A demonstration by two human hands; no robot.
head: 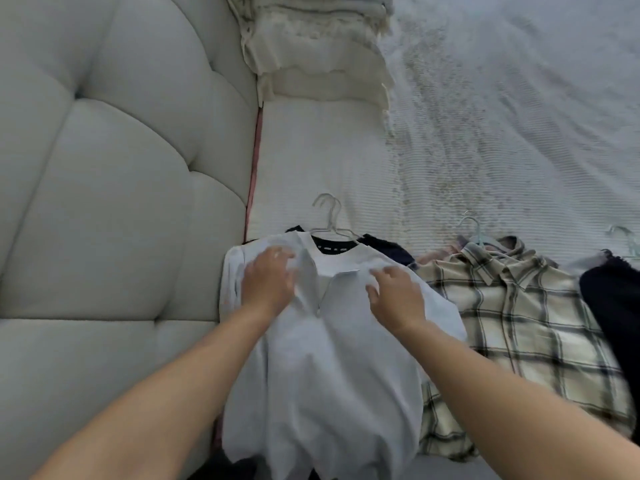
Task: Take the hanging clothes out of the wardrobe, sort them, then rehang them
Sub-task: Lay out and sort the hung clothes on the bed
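A pale white polo shirt (pixel 322 375) lies flat on the bed on top of a dark garment (pixel 388 249) that sits on a white hanger (pixel 330 216). My left hand (pixel 268 282) rests on the shirt's left shoulder, fingers loosely spread. My right hand (pixel 394 292) lies on the right side of the collar, fingers slightly bent on the cloth. To the right lies a cream plaid shirt (pixel 512 341) on a light blue hanger (pixel 472 230). A black garment (pixel 613 306) lies at the far right edge.
A padded grey headboard (pixel 104 168) fills the left side. Folded cream blankets (pixel 318 50) are stacked at the top of the bed. The white textured bedspread (pixel 519 116) stretches to the right. Another pale hanger (pixel 627 237) shows at the right edge.
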